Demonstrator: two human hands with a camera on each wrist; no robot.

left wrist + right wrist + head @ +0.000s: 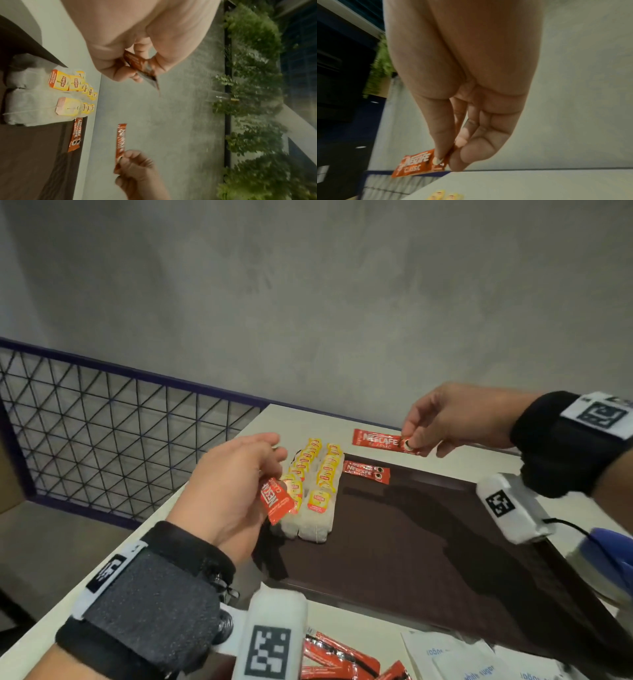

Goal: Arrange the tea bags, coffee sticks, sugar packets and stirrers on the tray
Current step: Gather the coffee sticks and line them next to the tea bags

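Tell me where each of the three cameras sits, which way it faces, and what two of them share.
Head: worn on the head, faces forward and down at the tray; shows the left hand, the right hand and both banded wrists.
Left wrist: sits on the left wrist, looks along the palm at fingers pinching a coffee stick, with the tea bags beyond.
Right wrist: sits on the right wrist, looks along the palm at fingers pinching the right hand's stick.
Shared: head and left wrist both show the tea bags and the right hand's stick.
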